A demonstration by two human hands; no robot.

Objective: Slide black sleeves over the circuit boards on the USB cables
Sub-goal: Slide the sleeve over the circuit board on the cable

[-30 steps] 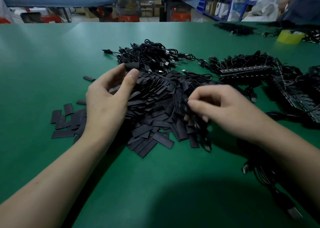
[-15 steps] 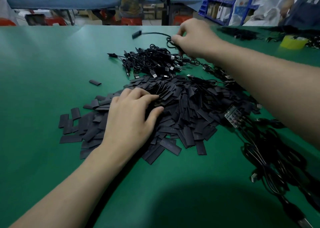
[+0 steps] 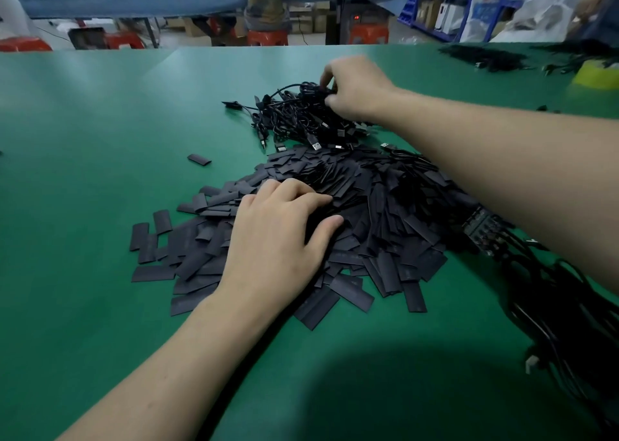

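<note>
1. Spreading over the green table (image 3: 100,122) lies the pile of black sleeves (image 3: 385,213).
2. USB cables (image 3: 294,119) tangle just beyond the pile.
3. The left hand (image 3: 278,239) rests on the pile, fingers loosely straight, holding nothing.
4. The right hand (image 3: 355,85), beyond the pile, curls its fingers round those cables.
5. A circuit board (image 3: 482,229) touches the pile's right edge.

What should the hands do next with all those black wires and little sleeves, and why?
Probably the right hand should pull one cable free of the cable tangle and bring it nearer. Its fingers pinch into that tangle, while the left hand rests open on the sleeve pile, holding no sleeve yet.
</note>
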